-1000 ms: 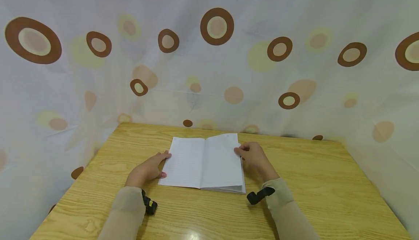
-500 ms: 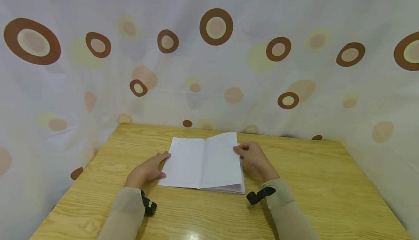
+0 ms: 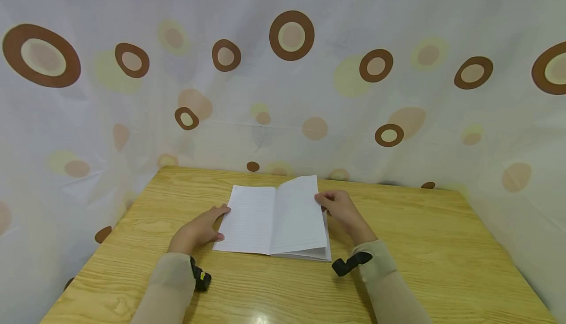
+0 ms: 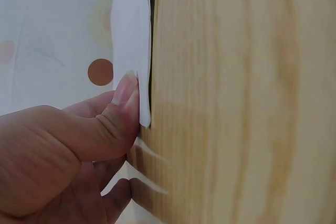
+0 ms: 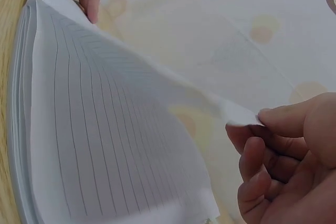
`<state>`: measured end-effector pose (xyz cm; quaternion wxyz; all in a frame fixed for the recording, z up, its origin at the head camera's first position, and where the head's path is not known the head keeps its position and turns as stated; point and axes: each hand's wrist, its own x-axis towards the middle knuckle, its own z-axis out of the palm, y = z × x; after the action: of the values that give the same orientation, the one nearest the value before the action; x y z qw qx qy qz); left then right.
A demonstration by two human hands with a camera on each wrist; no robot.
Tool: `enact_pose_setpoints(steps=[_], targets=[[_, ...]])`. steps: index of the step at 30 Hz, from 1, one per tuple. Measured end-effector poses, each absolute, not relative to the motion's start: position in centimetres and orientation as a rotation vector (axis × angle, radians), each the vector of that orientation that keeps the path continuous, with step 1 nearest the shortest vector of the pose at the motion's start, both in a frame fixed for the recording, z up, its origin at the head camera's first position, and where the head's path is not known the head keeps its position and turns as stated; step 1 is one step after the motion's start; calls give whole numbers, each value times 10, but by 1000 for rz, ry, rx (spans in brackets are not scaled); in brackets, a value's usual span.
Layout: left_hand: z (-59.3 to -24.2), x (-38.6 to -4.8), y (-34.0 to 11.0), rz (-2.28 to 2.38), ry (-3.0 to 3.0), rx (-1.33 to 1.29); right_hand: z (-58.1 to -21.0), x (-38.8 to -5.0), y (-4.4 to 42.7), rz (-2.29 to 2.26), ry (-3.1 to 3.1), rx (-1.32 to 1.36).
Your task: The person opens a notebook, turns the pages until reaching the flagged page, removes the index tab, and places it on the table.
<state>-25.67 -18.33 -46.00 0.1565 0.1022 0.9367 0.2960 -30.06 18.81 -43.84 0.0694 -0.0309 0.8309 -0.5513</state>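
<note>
An open lined notebook [image 3: 249,219] lies on the wooden table, its right-hand page [image 3: 298,216] lifted off the pages below. My right hand [image 3: 347,213] pinches that page's outer edge between thumb and forefinger; in the right wrist view the hand [image 5: 294,156] holds the raised sheet [image 5: 142,61] above a lined page [image 5: 94,129]. At the notebook's left edge, my left hand [image 3: 199,228] rests with its thumb and a finger on the margin. The left wrist view shows the left thumb [image 4: 113,124] on the paper's edge [image 4: 131,35], other fingers lying lower.
The wooden table [image 3: 415,245] extends on both sides of the notebook. Behind it and at the sides hangs a pale curtain [image 3: 265,93] with brown and beige circles. Each wrist carries a small black device, the left one [image 3: 201,277] and the right one [image 3: 351,264].
The right-hand page has risen a little more and its outer edge has shifted slightly left, with my right hand moving slightly up and left. My left hand looks unmoved.
</note>
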Motion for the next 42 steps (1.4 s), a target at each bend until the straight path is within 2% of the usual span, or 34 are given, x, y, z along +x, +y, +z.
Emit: enact_pose_setpoints(steps=[17, 29, 42], targets=[[-461, -258, -183, 838, 2670, 293, -440, -298, 182, -1727, 2479, -137], [-462, -257, -185, 827, 2675, 290, -440, -294, 169, -1946, 2345, -156], [-457, -253, -184, 843, 2658, 295, -428, -288, 158, -1965, 2214, -179]])
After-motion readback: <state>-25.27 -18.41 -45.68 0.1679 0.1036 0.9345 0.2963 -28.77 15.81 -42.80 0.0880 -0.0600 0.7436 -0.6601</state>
